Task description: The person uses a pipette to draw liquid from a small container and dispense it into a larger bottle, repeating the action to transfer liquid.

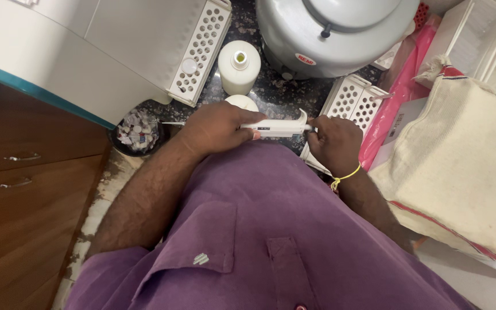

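**Pipette held crosswise in both hands, over the bench edge**

Left hand (pixel 216 129) is wrapped around the barrel of a white pipette (pixel 276 127), fingers closed on it, thumb lying along the top. Right hand (pixel 333 143) pinches the plunger end of the same pipette, fingertips together on the knob; a yellow thread band (pixel 347 175) sits on that wrist. The pipette lies roughly level, just in front of the purple shirt (pixel 271 229), its thin tip (pixel 173 123) poking out past the left hand.

The tip points over a small dark bowl (pixel 138 133) of spent tubes and scraps at the edge of the dark speckled counter (pixel 265 92). Just behind the hands: a white bottle (pixel 239 68) with an open neck, and a round white cap partly hidden by the left hand. Perforated white racks (pixel 202 51) flank the bottle. A grey domed centrifuge (pixel 334 34) stands behind. Right of it, a pink plastic bag (pixel 403 92) and a cream cloth sack (pixel 460 155). Left, wooden drawers (pixel 24 189).
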